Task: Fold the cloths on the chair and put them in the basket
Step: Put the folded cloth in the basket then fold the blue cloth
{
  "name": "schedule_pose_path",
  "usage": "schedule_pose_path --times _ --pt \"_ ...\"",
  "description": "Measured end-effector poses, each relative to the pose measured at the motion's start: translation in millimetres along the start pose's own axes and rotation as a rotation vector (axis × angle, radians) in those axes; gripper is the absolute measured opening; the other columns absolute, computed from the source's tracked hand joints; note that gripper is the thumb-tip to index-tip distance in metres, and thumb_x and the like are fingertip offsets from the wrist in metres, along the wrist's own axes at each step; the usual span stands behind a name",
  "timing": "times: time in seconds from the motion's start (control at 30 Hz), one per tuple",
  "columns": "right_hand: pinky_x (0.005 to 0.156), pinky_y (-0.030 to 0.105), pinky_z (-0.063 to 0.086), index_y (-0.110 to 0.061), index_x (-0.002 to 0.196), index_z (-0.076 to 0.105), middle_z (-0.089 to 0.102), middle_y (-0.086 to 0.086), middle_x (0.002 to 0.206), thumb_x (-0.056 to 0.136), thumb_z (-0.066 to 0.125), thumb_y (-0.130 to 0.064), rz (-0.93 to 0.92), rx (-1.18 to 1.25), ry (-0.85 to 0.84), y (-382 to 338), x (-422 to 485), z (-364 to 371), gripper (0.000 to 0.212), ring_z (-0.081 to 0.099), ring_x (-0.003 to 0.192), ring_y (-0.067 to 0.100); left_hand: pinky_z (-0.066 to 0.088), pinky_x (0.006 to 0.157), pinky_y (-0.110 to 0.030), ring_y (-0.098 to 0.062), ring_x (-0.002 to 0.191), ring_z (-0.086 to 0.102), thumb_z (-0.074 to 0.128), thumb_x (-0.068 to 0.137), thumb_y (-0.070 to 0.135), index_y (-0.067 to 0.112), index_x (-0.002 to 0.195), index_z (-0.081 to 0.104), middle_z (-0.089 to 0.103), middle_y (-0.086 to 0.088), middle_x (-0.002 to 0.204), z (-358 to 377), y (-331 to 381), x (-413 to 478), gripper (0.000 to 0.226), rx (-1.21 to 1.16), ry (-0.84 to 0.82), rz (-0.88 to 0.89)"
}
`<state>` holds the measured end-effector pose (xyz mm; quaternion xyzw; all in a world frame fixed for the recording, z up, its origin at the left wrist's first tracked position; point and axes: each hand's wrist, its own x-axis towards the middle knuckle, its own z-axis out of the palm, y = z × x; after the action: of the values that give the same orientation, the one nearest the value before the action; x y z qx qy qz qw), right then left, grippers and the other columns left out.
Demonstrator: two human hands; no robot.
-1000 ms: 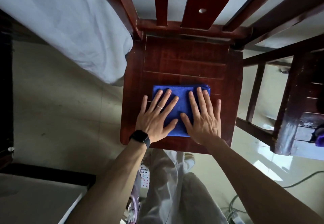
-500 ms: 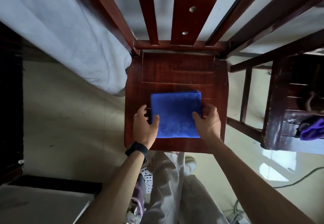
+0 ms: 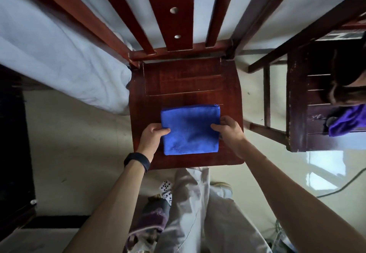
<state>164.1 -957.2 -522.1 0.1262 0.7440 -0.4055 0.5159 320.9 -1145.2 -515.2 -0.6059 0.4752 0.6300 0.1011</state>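
Right, the folded blue cloth [image 3: 190, 129] lies square on the front half of the wooden chair seat [image 3: 184, 82]. Your left grip [image 3: 152, 136] pinches its left edge, thumb on top. Your right grip [image 3: 227, 131] pinches the right edge the same way. There's a black wristband [image 3: 137, 160] on your left wrist. A purple cloth [image 3: 346, 121] lies on a second chair [image 3: 297, 104] to your right, well apart. A white bedsheet [image 3: 69, 54] hangs just left of the seat.

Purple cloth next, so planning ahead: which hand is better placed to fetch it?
Right. The purple cloth lies on the right hand's side, nearer it; the left hand would cross over. Both now grip the blue cloth.
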Motion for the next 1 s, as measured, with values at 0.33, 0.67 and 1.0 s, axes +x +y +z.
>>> schedule_pose_path --times 0.33,0.67,1.0 --pt "0.078 0.048 0.058 -0.036 0.116 0.064 0.071 0.005 0.102 0.093 0.055 -0.009 0.019 0.440 -0.069 59.8 -117.0 -107.3 0.037 0.068 0.091 0.025 0.050 0.084 -0.038 -0.024 0.102 0.066 0.062 0.088 0.007 0.026 0.118 0.068 0.072 -0.003 0.115 67.1 22.3 -100.2 0.036 0.006 -0.381 -0.067" --pt "0.070 0.040 0.060 -0.043 0.123 0.059 0.068 0.003 0.094 0.101 0.056 -0.019 -0.286 0.613 0.284 97.7 -350.8 -292.0 0.032 0.069 0.092 0.018 0.047 0.072 -0.035 -0.028 0.090 0.061 0.068 0.086 0.016 0.033 0.113 0.066 0.070 -0.008 0.110 238.9 83.6 -316.0 0.032 0.320 -0.729 0.109" --pt "0.064 0.039 0.059 -0.041 0.121 0.060 0.072 0.001 0.091 0.100 0.059 -0.028 -0.431 0.912 0.754 142.3 -514.4 -422.6 0.025 0.070 0.088 0.018 0.052 0.075 -0.038 -0.023 0.092 0.064 0.065 0.087 0.010 0.034 0.112 0.068 0.069 -0.002 0.109 422.7 130.8 -522.8 0.035 0.600 -1.033 0.305"
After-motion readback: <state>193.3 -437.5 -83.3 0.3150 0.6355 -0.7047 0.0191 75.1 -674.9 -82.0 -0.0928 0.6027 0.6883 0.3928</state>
